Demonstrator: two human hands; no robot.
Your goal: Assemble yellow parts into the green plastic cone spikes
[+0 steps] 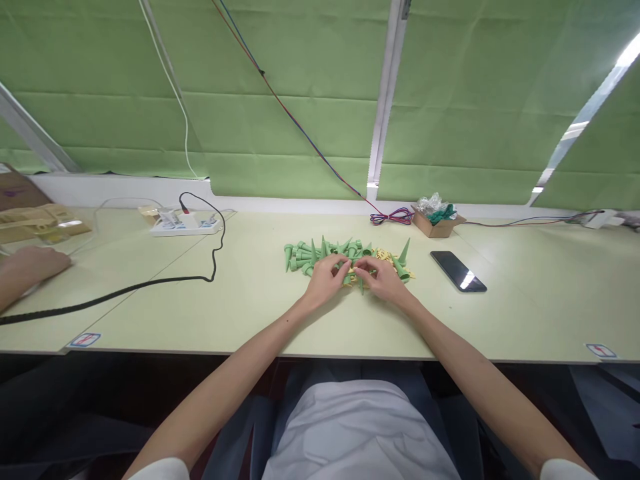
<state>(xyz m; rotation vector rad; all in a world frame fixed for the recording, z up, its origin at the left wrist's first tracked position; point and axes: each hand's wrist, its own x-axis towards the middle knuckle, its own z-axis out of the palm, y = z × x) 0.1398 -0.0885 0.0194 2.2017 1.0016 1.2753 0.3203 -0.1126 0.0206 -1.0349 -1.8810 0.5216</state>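
A pile of green plastic cone-shaped spikes (pixel 304 256) lies on the table in front of me, some upright and some on their sides. Small yellow pieces (pixel 386 255) are heaped at its right end. My left hand (pixel 325 279) is at the near side of the pile, thumb and fingertips pinched together. Close beside it, my right hand (pixel 384 279) pinches too, its fingertips almost meeting those of the left. Whatever sits between the fingertips is too small and too covered to name. Both hands hide part of the pile.
Right of the pile lies a black phone (pixel 458 271). Behind it stands a small cardboard box (pixel 434 225) with clear and green wrapping, beside coiled wires (pixel 393 217). At left are a power strip (pixel 186 225), a black cable (pixel 145 283) and another person's hand (pixel 37 265).
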